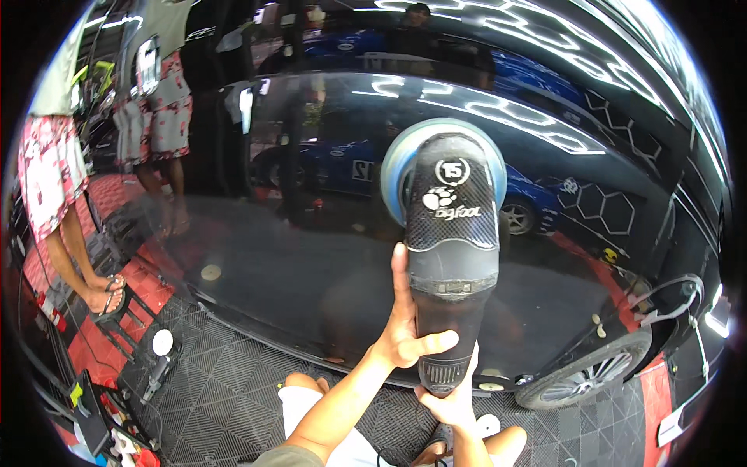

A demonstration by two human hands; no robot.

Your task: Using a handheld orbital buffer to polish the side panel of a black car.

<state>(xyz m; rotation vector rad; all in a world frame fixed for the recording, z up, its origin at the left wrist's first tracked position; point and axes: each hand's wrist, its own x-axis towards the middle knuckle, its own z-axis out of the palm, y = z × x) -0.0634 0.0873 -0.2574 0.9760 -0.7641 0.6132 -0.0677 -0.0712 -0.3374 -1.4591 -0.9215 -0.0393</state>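
Observation:
Both my hands are on a black car polisher [453,268], which stands upright in front of me with its head toward the car. Its round blue-edged pad [394,183] lies against the glossy dark car door panel [327,257]; the polisher's head hides the pad's middle. My left hand [408,335] grips the body from the left, its thumb across the front and a finger stretched up along the side. Lower down, my right hand [455,401] holds the handle's rear end, its fingers partly hidden behind it.
At the left, another person [54,171] in patterned shorts stands on a low black stool [128,311]. Near it a smaller polisher [159,373] with a white pad lies on the grey floor tiles [218,373]. Bottles fill a cart [97,412] lower left. The car's wheel [595,377] is at right.

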